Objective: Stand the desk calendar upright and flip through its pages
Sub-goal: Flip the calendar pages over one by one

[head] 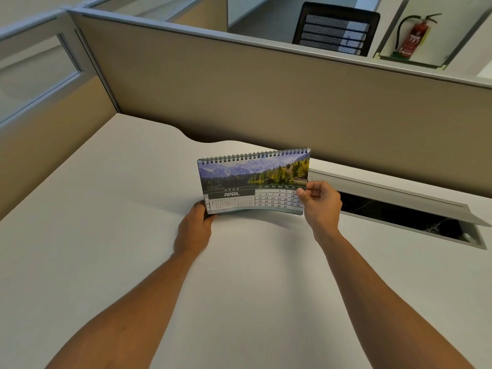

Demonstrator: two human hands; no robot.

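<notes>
Standing upright near the middle of the white surface (133, 235), desk calendar (253, 179) open at April, spiral binding (255, 155) on top, just in front of the beige partition (239, 97). Left hand (195, 227) closed around the lower left corner, steadying the base. Right hand (320, 201) pinching the right edge of the front page between thumb and fingers. Looks light, card base stiff; thin glossy page already bowing, so probably slippery and easy to crease. Best held at the base, page lifted by its free edge. Open cable tray (399, 214) just right.
</notes>
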